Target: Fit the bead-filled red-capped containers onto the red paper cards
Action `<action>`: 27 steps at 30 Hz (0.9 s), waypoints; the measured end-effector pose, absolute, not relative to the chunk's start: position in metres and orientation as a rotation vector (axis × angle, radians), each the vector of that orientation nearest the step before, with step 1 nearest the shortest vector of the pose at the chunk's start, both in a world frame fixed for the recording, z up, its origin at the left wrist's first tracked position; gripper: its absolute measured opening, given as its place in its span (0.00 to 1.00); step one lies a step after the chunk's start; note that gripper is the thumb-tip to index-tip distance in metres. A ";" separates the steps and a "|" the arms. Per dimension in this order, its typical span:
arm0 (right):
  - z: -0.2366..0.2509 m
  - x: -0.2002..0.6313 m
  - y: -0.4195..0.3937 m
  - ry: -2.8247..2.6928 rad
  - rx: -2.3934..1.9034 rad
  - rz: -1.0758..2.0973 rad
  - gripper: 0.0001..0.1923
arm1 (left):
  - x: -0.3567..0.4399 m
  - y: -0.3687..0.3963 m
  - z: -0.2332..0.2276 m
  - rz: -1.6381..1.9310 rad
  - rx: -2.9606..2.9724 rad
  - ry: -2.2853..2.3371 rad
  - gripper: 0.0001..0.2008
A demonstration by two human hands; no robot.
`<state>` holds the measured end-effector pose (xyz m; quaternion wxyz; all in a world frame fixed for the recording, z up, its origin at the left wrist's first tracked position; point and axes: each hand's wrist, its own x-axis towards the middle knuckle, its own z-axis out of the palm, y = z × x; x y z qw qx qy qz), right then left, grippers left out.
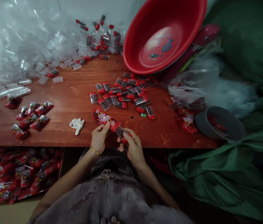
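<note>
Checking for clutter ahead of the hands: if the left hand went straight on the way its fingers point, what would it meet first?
Likely the red packet that the left hand already pinches; beyond that, the cluster of small red-capped vials on the table, though depth is unclear.

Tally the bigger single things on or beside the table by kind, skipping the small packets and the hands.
Red basin: 1
Grey cup: 1
White crumpled scrap: 1
Clear plastic bag: 1
Total: 4
</note>
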<state>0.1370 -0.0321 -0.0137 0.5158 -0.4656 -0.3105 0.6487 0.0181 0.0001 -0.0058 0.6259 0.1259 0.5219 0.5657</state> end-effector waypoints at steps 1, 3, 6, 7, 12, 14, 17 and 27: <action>-0.014 0.138 -0.031 -0.747 -1.117 1.574 0.13 | 0.018 0.000 -0.006 1.300 0.301 1.212 0.21; -0.015 0.140 -0.028 -0.765 -1.112 1.580 0.12 | 0.018 0.000 -0.006 1.290 0.310 1.220 0.20; -0.019 0.140 -0.025 -0.828 -1.137 1.512 0.12 | 0.018 -0.001 -0.006 1.258 0.318 1.167 0.20; -0.020 0.140 -0.024 -0.862 -1.156 1.475 0.12 | 0.018 -0.002 -0.006 1.249 0.329 1.146 0.20; -0.021 0.139 -0.022 -1.037 -1.190 1.421 0.14 | 0.018 -0.003 -0.004 1.130 0.353 1.086 0.19; -0.021 0.141 -0.022 -1.069 -1.134 1.492 0.16 | 0.016 -0.003 -0.004 1.089 0.304 1.080 0.19; -0.021 0.147 -0.023 -1.076 -1.046 1.598 0.23 | 0.013 -0.003 -0.004 1.048 0.260 1.059 0.17; -0.011 0.152 -0.016 -1.167 -1.052 1.615 0.26 | 0.013 -0.010 -0.001 0.888 0.436 0.958 0.18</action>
